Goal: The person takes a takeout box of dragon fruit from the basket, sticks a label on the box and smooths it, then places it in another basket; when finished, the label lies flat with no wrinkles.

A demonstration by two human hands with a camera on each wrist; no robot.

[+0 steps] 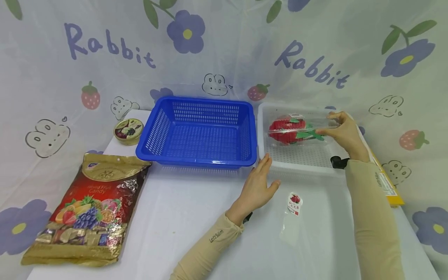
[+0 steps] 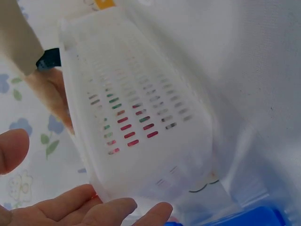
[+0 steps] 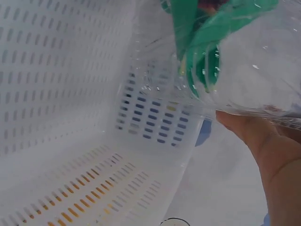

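My right hand (image 1: 344, 134) pinches the right end of a clear plastic box (image 1: 311, 121) between thumb and fingers. Through the plastic shows a red dragon fruit (image 1: 285, 130) with green leaf tips. In the head view the box overlaps the inside of a white slotted basket (image 1: 297, 165); the right wrist view shows the box (image 3: 258, 61) up by the basket's rim. At the basket's front left corner, my left hand (image 1: 259, 184) has its fingers extended, fingertips right at the wall. In the left wrist view, red and green show through the basket's slots (image 2: 136, 122).
A blue basket (image 1: 196, 161) stands left of the white one. Further left are a round gold tin (image 1: 128, 132) and a large candy bag (image 1: 89, 210). A clear strip with a fruit label (image 1: 295, 204) lies in front. Something yellow-edged (image 1: 393, 198) sits at the right.
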